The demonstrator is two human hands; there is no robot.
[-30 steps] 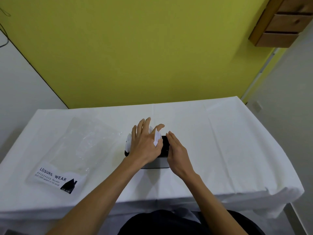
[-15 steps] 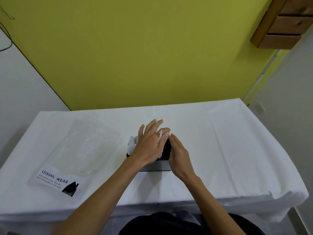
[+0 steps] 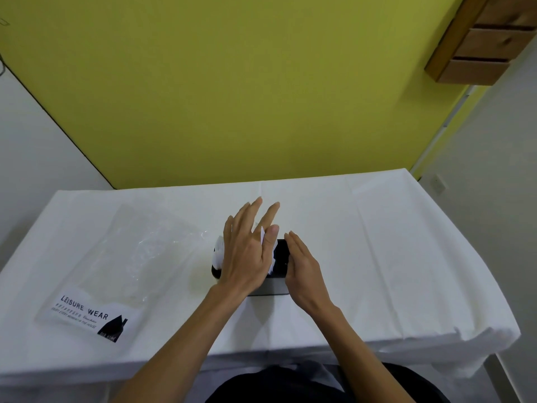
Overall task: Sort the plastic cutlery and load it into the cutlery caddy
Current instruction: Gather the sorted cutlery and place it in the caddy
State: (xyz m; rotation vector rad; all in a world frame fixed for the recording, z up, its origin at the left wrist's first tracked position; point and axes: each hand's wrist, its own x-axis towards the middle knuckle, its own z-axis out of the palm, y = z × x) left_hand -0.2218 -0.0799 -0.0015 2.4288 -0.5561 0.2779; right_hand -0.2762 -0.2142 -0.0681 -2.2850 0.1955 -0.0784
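Note:
A dark cutlery caddy [image 3: 280, 258] with a grey front wall stands at the middle of the white-covered table [image 3: 377, 242]. White plastic cutlery [image 3: 218, 251] sticks up out of it, mostly hidden under my left hand [image 3: 247, 251]. That hand lies spread over the caddy's top with straight fingers. Its thumb presses against a white piece at the caddy's middle. My right hand [image 3: 305, 271] rests flat against the caddy's right side with its fingers straight. Which compartments hold which pieces is hidden.
A clear plastic bag [image 3: 116, 263] with a "LEISURE WEAR" label lies flat on the left part of the table. A yellow wall stands behind the table. A wooden drawer unit [image 3: 479, 39] hangs at the upper right. The table's front edge is close to my body.
My left hand has spread its fingers wider and straighter over the caddy's top. The right hand has stayed against the caddy's right side. The view has tilted slightly.

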